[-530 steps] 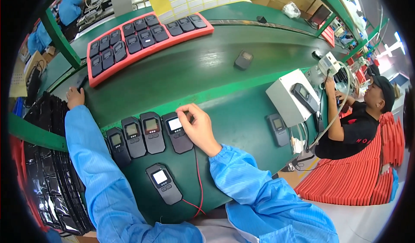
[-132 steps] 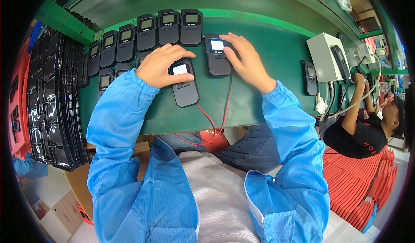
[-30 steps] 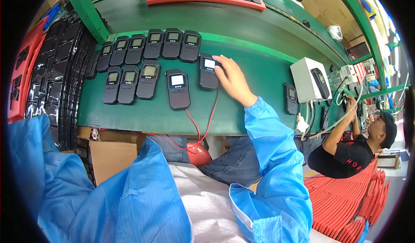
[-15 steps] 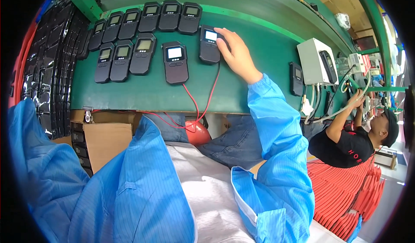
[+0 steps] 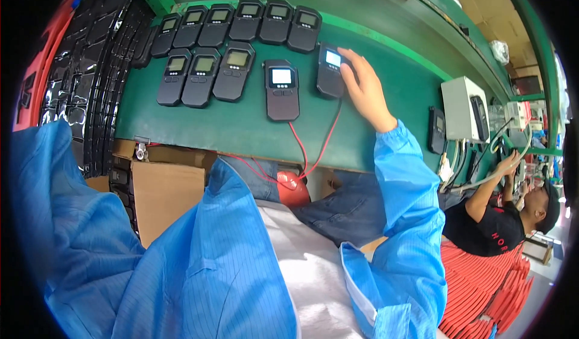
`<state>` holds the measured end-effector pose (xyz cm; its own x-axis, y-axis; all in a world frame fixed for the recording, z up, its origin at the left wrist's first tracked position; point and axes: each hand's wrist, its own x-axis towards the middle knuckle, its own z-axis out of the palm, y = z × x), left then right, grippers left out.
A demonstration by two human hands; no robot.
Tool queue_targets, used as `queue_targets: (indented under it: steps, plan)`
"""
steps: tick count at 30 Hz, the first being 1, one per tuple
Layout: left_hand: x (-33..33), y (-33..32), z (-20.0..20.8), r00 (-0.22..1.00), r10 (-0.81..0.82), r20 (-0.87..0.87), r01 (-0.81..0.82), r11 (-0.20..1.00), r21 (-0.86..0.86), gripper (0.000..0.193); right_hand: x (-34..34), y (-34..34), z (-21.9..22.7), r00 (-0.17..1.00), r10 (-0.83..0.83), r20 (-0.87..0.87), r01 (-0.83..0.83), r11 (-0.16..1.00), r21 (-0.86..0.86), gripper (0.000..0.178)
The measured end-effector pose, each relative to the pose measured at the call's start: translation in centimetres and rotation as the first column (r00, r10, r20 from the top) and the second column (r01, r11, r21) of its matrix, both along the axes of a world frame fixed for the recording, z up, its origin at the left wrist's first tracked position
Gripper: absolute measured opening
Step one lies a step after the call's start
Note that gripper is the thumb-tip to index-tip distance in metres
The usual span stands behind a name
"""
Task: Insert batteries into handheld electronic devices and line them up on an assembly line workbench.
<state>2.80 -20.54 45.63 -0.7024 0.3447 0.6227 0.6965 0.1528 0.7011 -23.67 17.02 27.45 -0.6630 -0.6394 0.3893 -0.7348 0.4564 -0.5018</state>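
Note:
My right hand (image 5: 368,95) rests beside a black handheld meter (image 5: 330,72) with a lit screen, fingers stretched out and fingertips at its upper right edge. A red cable runs from that meter's lower end. To its left lies a second lit handheld meter (image 5: 281,90), also on a red cable and touched by no hand. More black meters (image 5: 236,72) with unlit grey screens lie in two rows on the green bench (image 5: 241,125). Only the blue left sleeve (image 5: 45,182) shows; my left hand is out of sight.
Stacked black plastic trays (image 5: 90,79) stand at the left. A cardboard box (image 5: 166,197) sits below the bench edge. On the right are a white box (image 5: 461,110) with cables, another black meter (image 5: 436,131), a co-worker (image 5: 494,224) and stacked red parts (image 5: 482,285).
The whole view has shifted, so the bench and meters appear farther right. My right hand stays at the same lit meter, with its fingers in nearly the same pose.

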Motion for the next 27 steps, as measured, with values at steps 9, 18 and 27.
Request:
queue_targets:
  steps: [9,18,27]
  plan:
    - [0.7,-0.9,0.4,0.988,-0.154,0.028,0.152,0.987,0.048,0.039,-0.1,-0.1,0.3,1.000,-0.006,0.022,0.006,1.000,0.002,0.036]
    - [0.2,-1.3,1.2,0.946,-0.323,0.026,0.320,0.944,0.073,0.039,-0.1,-0.3,0.7,1.000,0.004,0.025,-0.004,1.000,-0.006,0.036]
    - [-1.4,-0.9,1.7,0.859,-0.510,-0.035,0.511,0.853,0.107,0.038,0.3,-0.6,0.5,0.999,-0.016,0.036,0.015,1.000,0.006,0.037]
